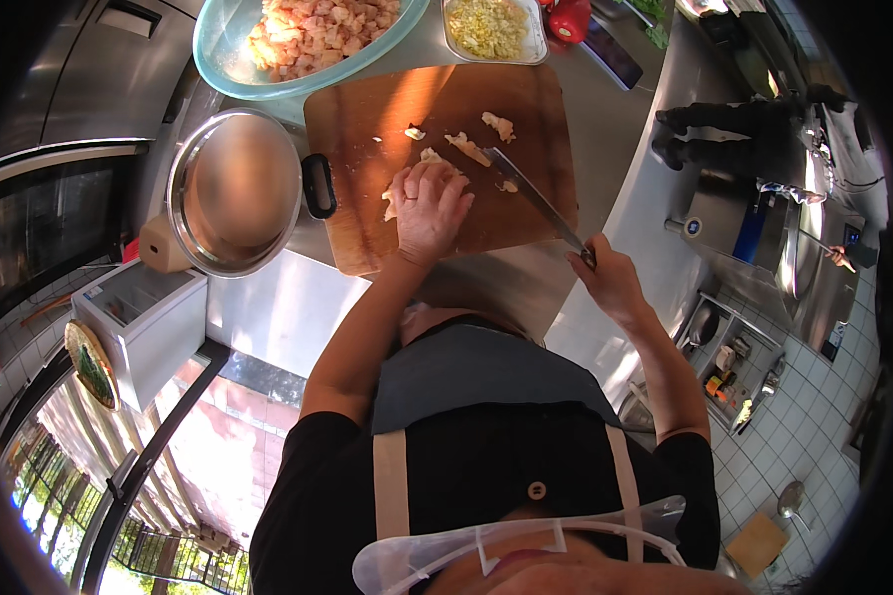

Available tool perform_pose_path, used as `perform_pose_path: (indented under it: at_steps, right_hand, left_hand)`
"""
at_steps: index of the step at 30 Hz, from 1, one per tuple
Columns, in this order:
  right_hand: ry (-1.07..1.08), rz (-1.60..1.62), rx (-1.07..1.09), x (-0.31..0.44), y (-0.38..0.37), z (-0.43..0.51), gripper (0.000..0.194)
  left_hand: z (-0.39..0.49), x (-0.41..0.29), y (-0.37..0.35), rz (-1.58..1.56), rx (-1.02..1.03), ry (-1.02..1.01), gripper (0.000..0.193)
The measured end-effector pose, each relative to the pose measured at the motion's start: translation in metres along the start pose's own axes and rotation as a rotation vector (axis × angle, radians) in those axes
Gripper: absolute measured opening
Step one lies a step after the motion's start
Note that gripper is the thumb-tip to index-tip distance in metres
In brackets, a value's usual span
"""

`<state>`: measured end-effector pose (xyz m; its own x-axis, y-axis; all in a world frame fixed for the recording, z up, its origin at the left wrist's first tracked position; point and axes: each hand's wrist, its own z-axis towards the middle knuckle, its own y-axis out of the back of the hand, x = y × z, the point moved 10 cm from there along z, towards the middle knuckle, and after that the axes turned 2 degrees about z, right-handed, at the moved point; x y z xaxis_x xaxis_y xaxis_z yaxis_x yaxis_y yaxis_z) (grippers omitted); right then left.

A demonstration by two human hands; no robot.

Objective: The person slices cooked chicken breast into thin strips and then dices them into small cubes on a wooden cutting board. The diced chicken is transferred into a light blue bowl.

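My left hand (pixel 431 204) presses down on a pale piece of raw meat (pixel 389 204), probably chicken, on the wooden cutting board (pixel 491 216). Its palm and fingers hide most of that piece. In my right hand (pixel 612 279) is the handle of a kitchen knife (pixel 536 197). The blade slants across the right side of the board, its tip near a strip of meat (pixel 467 149). Beyond it lies another meat strip (pixel 498 127), and smaller scraps are scattered about. A black handle (pixel 318 186) is at the board's left end.
A teal-rimmed bowl (pixel 223 78) of diced raw meat (pixel 320 37) and a tray (pixel 539 44) of chopped pale yellow food stand behind the board. A metal bowl (pixel 175 193) with blurred contents is left. A phone (pixel 614 56) lies back right. Another person (pixel 759 141) stands farther right.
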<state>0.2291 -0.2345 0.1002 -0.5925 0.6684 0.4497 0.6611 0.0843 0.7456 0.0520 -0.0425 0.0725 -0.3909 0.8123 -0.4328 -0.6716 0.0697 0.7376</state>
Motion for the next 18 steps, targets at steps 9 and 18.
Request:
perform_pose_path:
  at_steps: [9,18]
  right_hand:
    - [0.184,0.048,0.084,0.070,-0.032,0.010,0.037]
    - [0.184,0.025,0.166,0.109,-0.054,0.038,0.036]
  left_hand:
    - [-0.014,0.047,-0.002,0.139,0.031,0.286,0.031]
    - [-0.008,0.047,-0.011,0.172,0.040,0.197,0.023]
